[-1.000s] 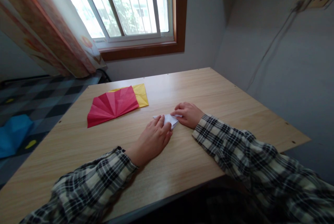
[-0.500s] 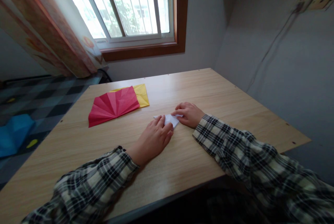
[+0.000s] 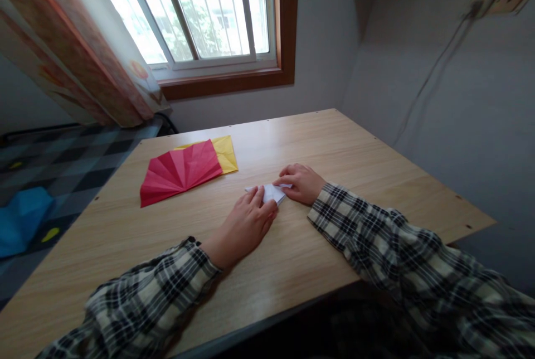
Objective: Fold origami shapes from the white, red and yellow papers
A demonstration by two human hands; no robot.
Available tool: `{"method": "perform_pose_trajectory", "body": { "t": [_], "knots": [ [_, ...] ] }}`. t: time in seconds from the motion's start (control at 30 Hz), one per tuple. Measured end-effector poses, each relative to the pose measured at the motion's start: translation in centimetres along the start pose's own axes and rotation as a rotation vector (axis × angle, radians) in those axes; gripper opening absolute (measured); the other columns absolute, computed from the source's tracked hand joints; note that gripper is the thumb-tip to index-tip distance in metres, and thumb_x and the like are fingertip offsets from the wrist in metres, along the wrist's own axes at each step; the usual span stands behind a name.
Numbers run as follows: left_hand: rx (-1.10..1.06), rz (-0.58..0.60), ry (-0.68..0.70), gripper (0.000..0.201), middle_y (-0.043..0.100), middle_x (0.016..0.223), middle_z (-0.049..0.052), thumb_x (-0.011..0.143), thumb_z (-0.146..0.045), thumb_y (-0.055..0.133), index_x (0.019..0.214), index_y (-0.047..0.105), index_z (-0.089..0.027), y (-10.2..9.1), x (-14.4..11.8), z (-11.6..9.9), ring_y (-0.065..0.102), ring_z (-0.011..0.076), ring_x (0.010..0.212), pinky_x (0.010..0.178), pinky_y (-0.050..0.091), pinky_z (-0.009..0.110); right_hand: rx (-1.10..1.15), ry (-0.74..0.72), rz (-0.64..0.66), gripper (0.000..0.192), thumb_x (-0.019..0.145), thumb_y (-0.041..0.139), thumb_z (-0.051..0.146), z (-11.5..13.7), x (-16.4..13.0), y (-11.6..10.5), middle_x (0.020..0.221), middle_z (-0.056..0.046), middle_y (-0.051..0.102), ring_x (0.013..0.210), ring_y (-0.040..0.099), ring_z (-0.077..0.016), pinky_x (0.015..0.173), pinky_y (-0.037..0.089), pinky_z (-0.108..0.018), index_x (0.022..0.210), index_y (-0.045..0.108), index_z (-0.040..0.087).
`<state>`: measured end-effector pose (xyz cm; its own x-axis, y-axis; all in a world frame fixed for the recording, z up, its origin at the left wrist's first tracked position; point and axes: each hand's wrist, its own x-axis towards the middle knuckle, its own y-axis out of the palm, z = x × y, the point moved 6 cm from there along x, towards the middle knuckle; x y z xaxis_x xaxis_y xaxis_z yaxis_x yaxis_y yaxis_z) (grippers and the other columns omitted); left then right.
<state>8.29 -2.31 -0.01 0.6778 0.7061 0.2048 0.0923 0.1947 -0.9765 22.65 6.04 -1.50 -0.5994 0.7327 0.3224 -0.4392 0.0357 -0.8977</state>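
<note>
A small folded white paper (image 3: 271, 192) lies flat on the wooden table (image 3: 334, 147) near its middle. My left hand (image 3: 243, 227) rests palm down with its fingertips pressing the paper's near left part. My right hand (image 3: 301, 183) presses the paper's right edge with curled fingers. Most of the paper is covered by my fingers. Both sleeves are black and white plaid.
A creased red paper (image 3: 179, 172) lies on the table's far left, overlapping a yellow sheet (image 3: 226, 151). Behind are a window (image 3: 200, 8), a patterned curtain (image 3: 71, 52) and grey walls. A blue object (image 3: 20, 219) sits on the checked floor at left.
</note>
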Motion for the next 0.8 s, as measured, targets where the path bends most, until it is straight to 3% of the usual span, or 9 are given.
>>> {"method": "perform_pose_trajectory", "body": {
  "t": [0.13,0.27,0.5,0.8],
  "knots": [
    [-0.033,-0.003,-0.031,0.033,0.061,0.132,0.02,0.104,-0.031,0.041,0.12,0.061,-0.011,0.34,-0.15,0.35,0.052,0.0342,0.132,0.111,0.043,0.055,0.007,-0.005,0.0,0.026,0.092,0.064,0.024,0.0,0.06,-0.01,0.117,-0.007,0.069,0.109,0.059,-0.0233,0.098,0.042,-0.041,0.115,0.076,0.027],
    [-0.068,-0.019,-0.027,0.048,0.054,0.144,0.018,0.104,-0.032,0.04,0.149,0.043,-0.018,0.4,-0.18,0.47,0.049,0.0326,0.136,0.111,0.042,0.056,0.008,-0.011,0.0,0.025,0.093,0.064,0.029,0.13,0.05,-0.18,0.115,-0.008,0.069,0.107,0.058,-0.0236,0.096,0.043,-0.041,0.114,0.077,0.027],
    [-0.083,-0.011,-0.076,0.057,0.051,0.148,0.02,0.104,-0.034,0.041,0.155,0.031,-0.012,0.49,-0.27,0.66,0.046,0.0311,0.14,0.114,0.039,0.054,0.004,-0.018,-0.006,0.025,0.093,0.063,0.027,0.18,0.0,-0.16,0.116,-0.008,0.069,0.107,0.058,-0.0236,0.096,0.042,-0.041,0.115,0.076,0.026],
    [-0.006,-0.016,-0.02,0.041,0.058,0.137,0.021,0.104,-0.031,0.042,0.139,0.057,-0.017,-0.32,0.02,-0.03,0.054,0.0347,0.13,0.108,0.045,0.055,0.037,-0.021,-0.006,0.031,0.089,0.07,0.036,-0.14,-0.21,0.01,0.119,-0.009,0.069,0.112,0.059,-0.025,0.1,0.043,-0.044,0.117,0.076,0.026]
  ]
}}
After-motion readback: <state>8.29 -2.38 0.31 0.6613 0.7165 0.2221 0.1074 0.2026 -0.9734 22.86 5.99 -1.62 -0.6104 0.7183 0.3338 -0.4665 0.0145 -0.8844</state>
